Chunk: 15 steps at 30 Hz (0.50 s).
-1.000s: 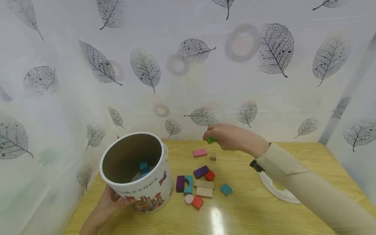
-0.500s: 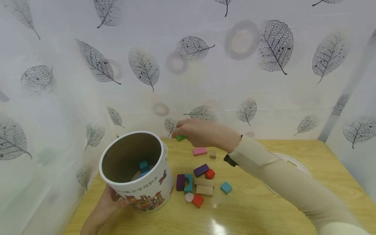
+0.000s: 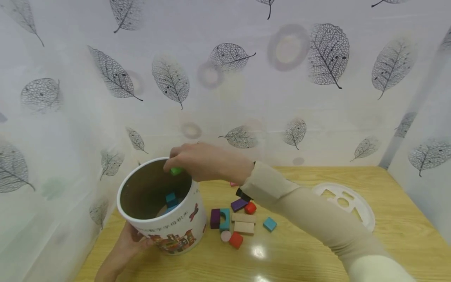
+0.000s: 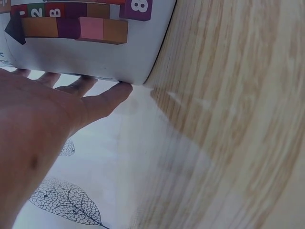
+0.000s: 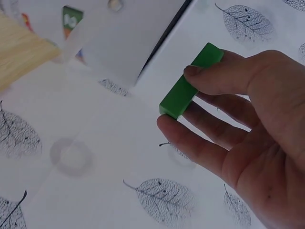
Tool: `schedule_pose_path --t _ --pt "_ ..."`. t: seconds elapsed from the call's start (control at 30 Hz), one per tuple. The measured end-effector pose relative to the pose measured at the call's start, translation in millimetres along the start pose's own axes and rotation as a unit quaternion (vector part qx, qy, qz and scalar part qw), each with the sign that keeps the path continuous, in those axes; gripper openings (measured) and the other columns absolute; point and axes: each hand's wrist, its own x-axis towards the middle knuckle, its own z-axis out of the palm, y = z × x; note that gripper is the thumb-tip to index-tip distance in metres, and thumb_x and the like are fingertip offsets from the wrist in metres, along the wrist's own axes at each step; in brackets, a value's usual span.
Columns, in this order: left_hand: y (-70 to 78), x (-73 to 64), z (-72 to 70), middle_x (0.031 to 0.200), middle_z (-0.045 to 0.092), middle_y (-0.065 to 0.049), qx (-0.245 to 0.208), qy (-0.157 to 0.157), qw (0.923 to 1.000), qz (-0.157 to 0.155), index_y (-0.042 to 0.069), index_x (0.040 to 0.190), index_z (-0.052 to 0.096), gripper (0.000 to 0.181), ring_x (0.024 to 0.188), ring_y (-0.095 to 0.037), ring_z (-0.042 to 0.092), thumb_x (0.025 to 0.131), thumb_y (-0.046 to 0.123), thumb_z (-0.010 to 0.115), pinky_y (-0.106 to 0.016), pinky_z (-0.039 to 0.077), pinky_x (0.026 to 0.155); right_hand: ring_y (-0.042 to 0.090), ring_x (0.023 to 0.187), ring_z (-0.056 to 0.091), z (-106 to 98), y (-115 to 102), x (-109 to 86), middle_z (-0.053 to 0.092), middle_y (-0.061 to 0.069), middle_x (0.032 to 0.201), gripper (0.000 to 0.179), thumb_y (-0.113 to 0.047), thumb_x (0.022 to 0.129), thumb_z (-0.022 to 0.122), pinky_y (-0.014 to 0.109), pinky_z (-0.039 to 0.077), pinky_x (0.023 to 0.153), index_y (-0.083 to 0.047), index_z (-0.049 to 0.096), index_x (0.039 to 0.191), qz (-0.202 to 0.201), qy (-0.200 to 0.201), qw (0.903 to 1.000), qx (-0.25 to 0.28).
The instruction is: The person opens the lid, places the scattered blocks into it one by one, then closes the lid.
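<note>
Bright green on the gripped block; white on the bucket, with dark lettering and multicoloured printing. Teal on the arch, tan on the rectangular block. Yellowish wood grain across the table. Black-and-grey veined leaves over the pale backdrop. Cream on the sleeve.

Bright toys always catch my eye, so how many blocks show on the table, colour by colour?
Red blocks: 2
Purple blocks: 2
Teal-blue blocks, one an arch: 2
Plain wood blocks: 2
Pink blocks, one mostly hidden by the right hand: 2
Total in view: 10, leaving out the green block the right hand holds.
</note>
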Motion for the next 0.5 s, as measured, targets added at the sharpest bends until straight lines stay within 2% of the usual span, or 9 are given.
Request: schedule_pose_path --t 0.13,0.33,0.5 --pt "-0.7 -0.2 -0.6 0.145 0.041 0.015 0.004 0.002 1.0000 -0.008 0.017 0.160 0.017 0.089 0.123 0.011 0.045 0.092 0.019 0.075 -0.080 0.035 0.106 0.013 0.109 0.063 2 -7 13.9 0.067 0.001 0.125 0.040 -0.003 0.096 0.068 0.020 0.054 0.097 -0.022 0.069 0.131 -0.017 -0.007 0.9996 0.020" --pt "-3.7 0.5 -1.4 0.148 0.040 0.009 0.008 -0.004 0.9999 0.005 0.013 0.160 0.016 0.088 0.125 0.009 0.046 0.093 0.018 0.073 -0.078 0.038 0.105 0.013 0.113 0.061 8 -11 27.5 0.067 0.001 0.127 0.043 -0.001 0.094 0.069 0.018 0.051 0.102 -0.020 0.068 0.132 -0.019 -0.022 0.9991 0.031" --pt "-4.0 1.2 -1.3 0.149 0.042 0.005 0.009 -0.003 1.0000 0.002 0.011 0.159 0.017 0.087 0.124 0.010 0.046 0.093 0.017 0.074 -0.077 0.038 0.105 0.013 0.115 0.062 17 -14 33.8 0.068 0.002 0.129 0.043 -0.002 0.095 0.068 0.019 0.050 0.104 -0.020 0.067 0.135 -0.027 -0.023 0.9988 0.033"
